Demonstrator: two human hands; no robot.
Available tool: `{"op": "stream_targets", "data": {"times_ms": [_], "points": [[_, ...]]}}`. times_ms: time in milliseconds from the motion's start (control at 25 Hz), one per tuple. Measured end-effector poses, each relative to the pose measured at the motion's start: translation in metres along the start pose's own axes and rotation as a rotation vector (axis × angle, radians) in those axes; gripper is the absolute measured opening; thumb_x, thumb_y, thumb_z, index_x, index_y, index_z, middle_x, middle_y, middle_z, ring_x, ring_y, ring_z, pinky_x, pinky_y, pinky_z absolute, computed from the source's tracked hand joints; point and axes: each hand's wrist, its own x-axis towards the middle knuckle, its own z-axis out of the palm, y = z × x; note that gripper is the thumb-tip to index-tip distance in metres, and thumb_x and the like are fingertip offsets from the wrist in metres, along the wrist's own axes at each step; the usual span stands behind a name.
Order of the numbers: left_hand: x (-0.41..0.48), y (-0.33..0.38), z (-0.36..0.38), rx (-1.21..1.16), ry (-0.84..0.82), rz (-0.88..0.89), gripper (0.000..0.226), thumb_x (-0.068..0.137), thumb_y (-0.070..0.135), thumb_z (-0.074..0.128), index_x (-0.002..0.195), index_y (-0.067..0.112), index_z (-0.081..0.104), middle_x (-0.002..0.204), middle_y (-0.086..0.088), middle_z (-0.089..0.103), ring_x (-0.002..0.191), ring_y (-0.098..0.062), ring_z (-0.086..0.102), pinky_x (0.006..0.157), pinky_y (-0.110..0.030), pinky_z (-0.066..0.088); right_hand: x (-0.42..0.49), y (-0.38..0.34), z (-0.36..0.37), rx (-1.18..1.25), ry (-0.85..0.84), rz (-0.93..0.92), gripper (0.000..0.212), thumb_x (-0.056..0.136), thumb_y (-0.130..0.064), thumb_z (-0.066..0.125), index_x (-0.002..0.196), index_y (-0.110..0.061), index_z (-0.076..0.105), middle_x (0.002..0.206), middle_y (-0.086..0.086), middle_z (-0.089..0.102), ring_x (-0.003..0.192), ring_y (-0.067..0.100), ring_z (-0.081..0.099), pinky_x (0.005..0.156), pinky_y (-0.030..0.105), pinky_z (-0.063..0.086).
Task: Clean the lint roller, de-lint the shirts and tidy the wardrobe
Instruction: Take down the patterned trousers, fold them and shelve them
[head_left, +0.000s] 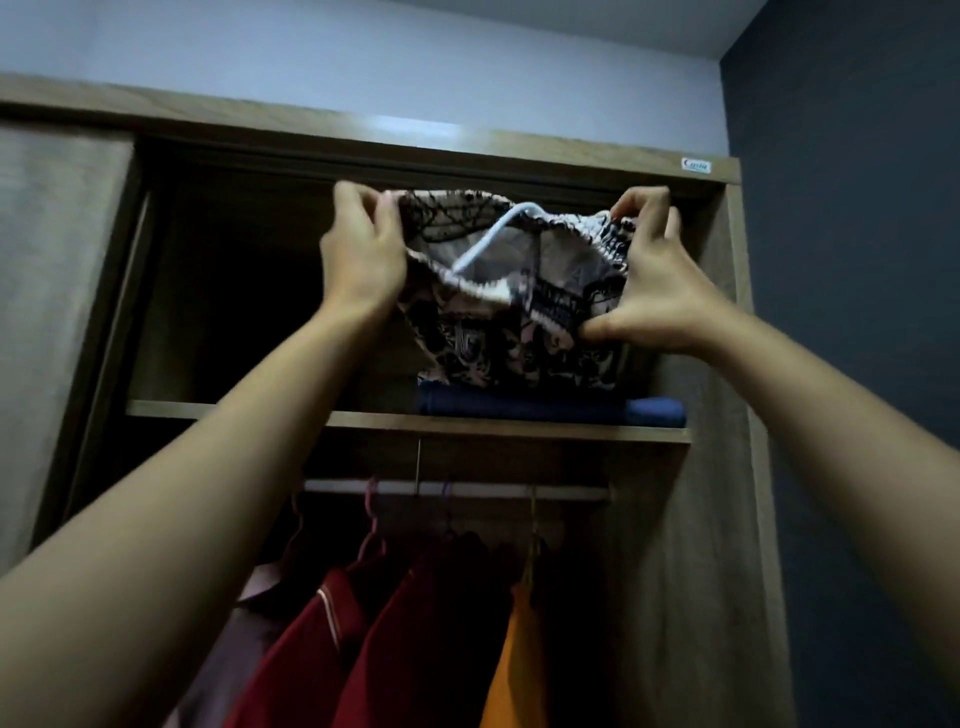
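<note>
Above the shelf (311, 415), our left hand (358, 260) and right hand (654, 280) each pinch an edge of the patterned garment (519, 338). Spread thus, it should lie flat on the folded blue cloth (545, 410).

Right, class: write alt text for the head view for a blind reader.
The left hand and right hand grip a patterned garment at the wardrobe's top shelf, above a folded blue cloth; red shirts and an orange shirt hang below.

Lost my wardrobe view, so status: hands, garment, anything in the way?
Left hand and right hand both grip patterned garment, white hanger inside. Garment hangs over folded navy cloth on top shelf. No obstruction seen.
</note>
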Motion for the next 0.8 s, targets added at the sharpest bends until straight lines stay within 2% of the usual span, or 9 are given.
{"op": "stream_targets", "data": {"times_ms": [80,160,240,320,400,480,560,680,800], "points": [[0.01,0.014,-0.033,-0.108,-0.033,0.131,0.013,0.094,0.032,0.048,0.088,0.021,0.044,0.08,0.008,0.051,0.074,-0.007,0.049,0.071,-0.024,0.038,-0.006,-0.019,-0.014,-0.042,0.051,-0.101,0.069,0.064,-0.006,0.074,0.106,-0.022,0.022,0.111,0.005,0.026,0.093,0.017,0.041,0.067,-0.002,0.039],[0.01,0.032,-0.067,-0.254,-0.115,0.214,0.013,0.093,0.027,0.053,0.085,0.026,0.042,0.079,0.012,0.048,0.065,0.006,0.05,0.065,-0.017,0.044,-0.012,-0.038,-0.029,-0.008,0.04,-0.122,0.059,0.067,-0.008,0.069,0.105,-0.026,0.028,0.11,0.005,0.034,0.089,0.016,0.042,0.061,0.003,0.04],[0.008,0.041,-0.102,-0.365,-0.215,0.214,0.016,0.093,0.018,0.054,0.087,0.027,0.042,0.081,0.008,0.048,0.061,0.007,0.053,0.056,-0.012,0.047,-0.019,-0.057,-0.044,0.127,-0.074,-0.098,0.046,0.063,-0.021,0.063,0.099,-0.035,0.036,0.103,0.0,0.044,0.081,0.012,0.044,0.064,0.02,0.04],[0.005,0.036,-0.132,-0.364,-0.325,0.182,0.018,0.088,0.015,0.059,0.087,0.028,0.047,0.081,0.005,0.052,0.062,0.004,0.055,0.055,-0.012,0.048,-0.029,-0.072,-0.054,0.236,-0.239,-0.068,0.035,0.061,-0.026,0.056,0.092,-0.04,0.046,0.1,-0.006,0.052,0.075,0.01,0.049,0.064,0.03,0.042],[-0.002,0.019,-0.152,-0.232,-0.474,0.152,0.018,0.077,0.014,0.062,0.083,0.027,0.052,0.081,0.0,0.056,0.062,0.003,0.054,0.055,-0.01,0.046,-0.04,-0.077,-0.048,0.136,-0.387,-0.036,0.031,0.06,-0.028,0.054,0.087,-0.043,0.054,0.103,-0.005,0.055,0.081,0.013,0.053,0.069,0.035,0.045],[-0.014,-0.004,-0.163,-0.151,-0.642,0.09,0.022,0.069,0.011,0.06,0.078,0.03,0.053,0.092,-0.002,0.059,0.067,-0.001,0.053,0.05,-0.009,0.043,-0.05,-0.077,-0.032,0.019,-0.507,0.004,0.028,0.06,-0.03,0.054,0.081,-0.048,0.057,0.101,-0.008,0.054,0.086,0.009,0.053,0.07,0.025,0.044],[-0.027,-0.018,-0.175,-0.204,-0.737,0.012,0.027,0.065,0.007,0.057,0.066,0.033,0.054,0.107,0.005,0.059,0.072,-0.005,0.052,0.047,-0.011,0.04,-0.059,-0.077,-0.019,0.08,-0.572,0.087,0.03,0.063,-0.023,0.056,0.08,-0.049,0.058,0.095,-0.008,0.057,0.079,0.008,0.054,0.062,0.018,0.044],[-0.032,-0.027,-0.195,-0.28,-0.732,0.001,0.033,0.057,-0.003,0.047,0.049,0.027,0.058,0.116,0.007,0.057,0.077,-0.006,0.055,0.053,-0.014,0.041,-0.072,-0.076,-0.019,0.437,-0.544,0.167,0.032,0.069,-0.009,0.057,0.088,-0.035,0.055,0.1,-0.005,0.06,0.075,0.01,0.056,0.057,0.019,0.045],[-0.029,-0.024,-0.213,-0.178,-0.69,0.087,0.031,0.064,0.006,0.053,0.061,0.029,0.074,0.116,0.004,0.059,0.09,-0.004,0.061,0.067,-0.015,0.05,-0.078,-0.084,-0.027,0.63,-0.454,0.18,0.047,0.078,0.012,0.051,0.063,-0.031,0.06,0.116,-0.008,0.058,0.094,0.012,0.059,0.062,0.014,0.048]]}}
